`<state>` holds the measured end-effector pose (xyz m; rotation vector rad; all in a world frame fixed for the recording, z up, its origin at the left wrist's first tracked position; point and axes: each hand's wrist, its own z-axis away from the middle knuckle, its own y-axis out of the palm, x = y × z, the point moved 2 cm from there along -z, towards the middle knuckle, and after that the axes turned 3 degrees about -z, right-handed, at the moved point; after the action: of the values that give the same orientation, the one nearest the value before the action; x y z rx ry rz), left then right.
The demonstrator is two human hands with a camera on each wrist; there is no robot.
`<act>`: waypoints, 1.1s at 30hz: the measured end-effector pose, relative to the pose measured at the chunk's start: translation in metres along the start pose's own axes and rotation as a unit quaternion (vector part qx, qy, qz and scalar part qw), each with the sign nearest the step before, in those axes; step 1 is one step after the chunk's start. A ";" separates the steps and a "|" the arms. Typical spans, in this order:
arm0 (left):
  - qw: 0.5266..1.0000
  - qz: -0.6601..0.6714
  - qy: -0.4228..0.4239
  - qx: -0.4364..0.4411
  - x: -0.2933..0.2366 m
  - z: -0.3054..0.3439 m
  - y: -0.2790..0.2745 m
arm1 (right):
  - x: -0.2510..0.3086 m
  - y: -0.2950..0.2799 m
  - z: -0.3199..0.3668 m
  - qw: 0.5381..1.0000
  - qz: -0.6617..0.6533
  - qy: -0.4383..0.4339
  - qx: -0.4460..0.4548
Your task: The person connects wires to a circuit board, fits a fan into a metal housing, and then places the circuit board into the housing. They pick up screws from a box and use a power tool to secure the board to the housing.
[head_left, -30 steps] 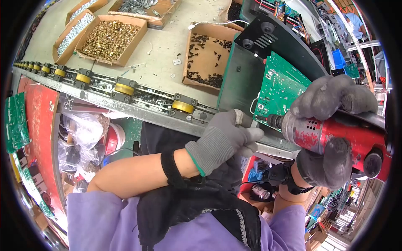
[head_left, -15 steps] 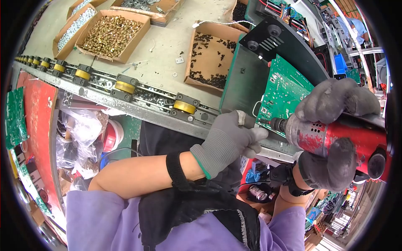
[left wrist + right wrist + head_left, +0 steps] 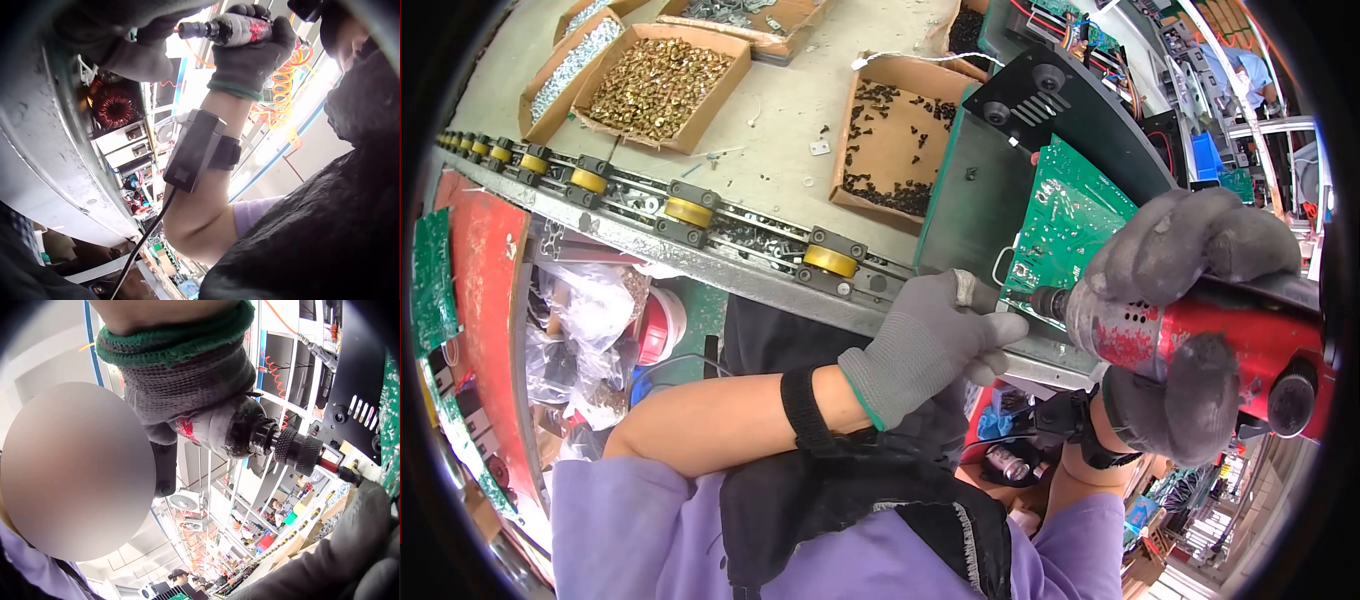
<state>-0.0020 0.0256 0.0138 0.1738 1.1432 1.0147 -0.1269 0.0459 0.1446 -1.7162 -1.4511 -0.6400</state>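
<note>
The right hand (image 3: 1178,248) is wrapped tightly round the red screwdriver (image 3: 1200,335) at 3 o'clock, with the bit pointing toward 9 o'clock against the green circuit board (image 3: 1070,215). At the board's 7 o'clock, the left hand (image 3: 925,340) curls its fingers over the edge of the metal chassis (image 3: 970,200).

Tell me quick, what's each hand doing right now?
Left hand: curled at the metal case lower edge; whether it grips cannot be told.
Right hand: closed around the red power screwdriver.

Head view steeply down over the bench (image 3: 792,100), left wrist view low, facing up, right wrist view close, all sharing the red screwdriver (image 3: 1200,335).
</note>
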 end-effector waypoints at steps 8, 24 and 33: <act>1.000 -0.020 -0.021 -0.008 -0.003 -0.001 0.000 | -0.003 0.002 0.003 0.999 -0.009 0.024 -0.034; 0.998 -0.046 -0.022 0.023 -0.013 0.001 -0.024 | 0.001 -0.010 -0.006 0.999 -0.045 0.007 -0.012; 0.835 -0.488 0.254 -0.003 -0.022 -0.005 -0.024 | 0.021 -0.005 0.032 0.973 0.056 0.081 -0.210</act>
<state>0.0063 -0.0059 0.0119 -0.6805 1.4542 0.1206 -0.1310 0.0841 0.1444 -1.9936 -1.1511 -1.0572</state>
